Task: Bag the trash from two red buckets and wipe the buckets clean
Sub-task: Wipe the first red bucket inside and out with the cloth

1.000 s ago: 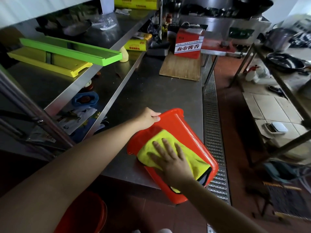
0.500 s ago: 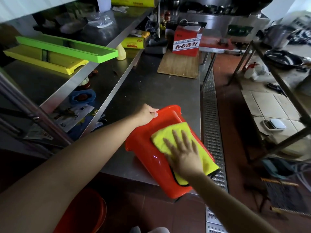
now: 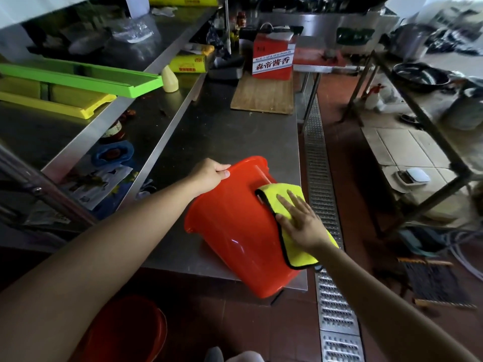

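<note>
A red bucket point(image 3: 235, 226) lies on its side at the front edge of the steel table point(image 3: 222, 131), its base hanging over the edge toward me. My left hand point(image 3: 209, 175) grips the bucket's rim at the far end. My right hand point(image 3: 300, 223) presses flat, fingers straight, on a yellow cloth point(image 3: 298, 246) draped over the bucket's right side. A second red bucket point(image 3: 136, 333) stands on the floor at the lower left, partly hidden by my left arm.
A wooden board point(image 3: 264, 97) and a red box point(image 3: 274, 58) sit at the table's far end. Shelves on the left carry green and yellow trays point(image 3: 78, 79). A metal floor drain grate point(image 3: 326, 231) runs along the table's right side. A metal rack point(image 3: 431, 142) stands further right.
My right hand has slid the yellow cloth across the bucket toward its right side and the rim. The bucket has turned a little under my left hand.
</note>
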`<control>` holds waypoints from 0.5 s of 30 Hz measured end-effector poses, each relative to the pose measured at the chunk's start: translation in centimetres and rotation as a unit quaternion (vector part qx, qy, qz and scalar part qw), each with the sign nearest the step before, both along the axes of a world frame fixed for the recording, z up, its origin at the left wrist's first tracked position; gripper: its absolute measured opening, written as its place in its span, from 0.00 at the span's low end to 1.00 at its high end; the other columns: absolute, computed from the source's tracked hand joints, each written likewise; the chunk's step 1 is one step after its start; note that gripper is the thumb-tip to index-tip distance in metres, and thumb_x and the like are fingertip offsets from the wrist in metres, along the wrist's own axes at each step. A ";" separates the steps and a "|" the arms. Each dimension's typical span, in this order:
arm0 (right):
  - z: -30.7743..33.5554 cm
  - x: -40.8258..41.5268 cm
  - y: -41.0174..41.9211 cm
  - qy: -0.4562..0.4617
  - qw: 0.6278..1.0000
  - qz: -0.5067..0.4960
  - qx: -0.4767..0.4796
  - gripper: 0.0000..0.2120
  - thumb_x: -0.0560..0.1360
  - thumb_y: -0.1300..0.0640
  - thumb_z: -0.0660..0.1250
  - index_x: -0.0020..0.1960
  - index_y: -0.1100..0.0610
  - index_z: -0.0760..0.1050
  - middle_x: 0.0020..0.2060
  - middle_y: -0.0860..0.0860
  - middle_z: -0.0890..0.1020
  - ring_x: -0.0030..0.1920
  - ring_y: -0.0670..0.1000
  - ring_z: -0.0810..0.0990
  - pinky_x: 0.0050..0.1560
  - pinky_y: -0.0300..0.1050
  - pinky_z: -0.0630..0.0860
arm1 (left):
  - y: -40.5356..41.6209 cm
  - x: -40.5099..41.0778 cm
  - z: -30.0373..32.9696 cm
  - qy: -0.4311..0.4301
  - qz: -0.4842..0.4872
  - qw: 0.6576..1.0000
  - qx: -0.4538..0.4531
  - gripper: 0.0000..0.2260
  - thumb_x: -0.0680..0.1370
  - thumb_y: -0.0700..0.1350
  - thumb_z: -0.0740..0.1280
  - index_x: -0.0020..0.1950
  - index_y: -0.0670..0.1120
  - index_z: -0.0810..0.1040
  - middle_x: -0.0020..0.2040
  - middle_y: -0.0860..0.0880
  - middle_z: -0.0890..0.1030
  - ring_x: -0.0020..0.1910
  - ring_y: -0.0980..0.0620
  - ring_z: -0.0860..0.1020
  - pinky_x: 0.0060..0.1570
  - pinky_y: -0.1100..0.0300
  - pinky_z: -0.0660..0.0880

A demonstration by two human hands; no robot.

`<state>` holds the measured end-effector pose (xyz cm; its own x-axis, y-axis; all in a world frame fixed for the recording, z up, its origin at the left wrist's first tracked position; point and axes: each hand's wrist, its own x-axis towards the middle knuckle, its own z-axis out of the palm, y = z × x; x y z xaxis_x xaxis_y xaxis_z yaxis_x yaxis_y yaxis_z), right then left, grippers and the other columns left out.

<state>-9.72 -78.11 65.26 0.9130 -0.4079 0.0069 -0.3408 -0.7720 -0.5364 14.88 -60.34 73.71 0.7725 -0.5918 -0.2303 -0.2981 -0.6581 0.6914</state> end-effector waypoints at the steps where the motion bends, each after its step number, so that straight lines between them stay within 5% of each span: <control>1: -0.5 -0.5 1.2 -0.005 0.998 0.008 -0.064 0.29 0.78 0.29 0.51 0.77 0.31 0.55 0.80 0.41 0.54 0.81 0.50 0.50 0.76 0.59 0.60 | 0.0 0.0 0.0 0.002 0.002 1.000 -0.002 0.17 0.80 0.51 0.66 0.68 0.53 0.75 0.68 0.50 0.76 0.67 0.48 0.73 0.66 0.51 0.70; 5: -3.4 -3.4 8.4 -0.054 0.949 0.108 -0.291 0.29 0.79 0.38 0.56 0.79 0.39 0.58 0.81 0.49 0.54 0.80 0.60 0.53 0.73 0.64 0.62 | 0.1 0.1 -0.1 0.014 -0.004 1.000 -0.020 0.17 0.79 0.50 0.67 0.68 0.51 0.76 0.66 0.47 0.78 0.64 0.50 0.76 0.67 0.52 0.71; 8: -4.6 -4.6 10.7 -0.043 0.920 0.173 -0.349 0.33 0.78 0.39 0.62 0.80 0.42 0.57 0.81 0.51 0.54 0.80 0.61 0.53 0.73 0.67 0.62 | 0.1 0.0 -0.1 0.013 -0.005 1.000 -0.019 0.17 0.79 0.50 0.67 0.68 0.51 0.76 0.66 0.47 0.78 0.64 0.50 0.76 0.67 0.50 0.71; 11: -2.9 -3.7 7.9 -0.054 0.945 0.155 -0.284 0.30 0.79 0.38 0.60 0.79 0.39 0.58 0.81 0.48 0.53 0.81 0.58 0.52 0.74 0.63 0.60 | 0.1 0.0 -0.1 0.019 -0.010 0.999 -0.025 0.17 0.80 0.49 0.67 0.68 0.51 0.76 0.66 0.47 0.77 0.65 0.50 0.76 0.67 0.51 0.71; 15: -0.8 -2.9 1.8 -0.026 0.998 -0.009 -0.062 0.27 0.79 0.32 0.54 0.77 0.33 0.59 0.80 0.41 0.54 0.81 0.49 0.51 0.75 0.60 0.62 | -0.6 -0.1 0.1 0.020 -0.006 1.000 -0.019 0.17 0.80 0.49 0.66 0.68 0.52 0.75 0.68 0.48 0.76 0.66 0.48 0.74 0.67 0.47 0.71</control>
<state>-12.63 -76.35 64.43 0.9023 -0.4178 0.1058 -0.3299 -0.8274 -0.4544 14.77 -60.99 73.85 0.7557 -0.6100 -0.2384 -0.2771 -0.6275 0.7276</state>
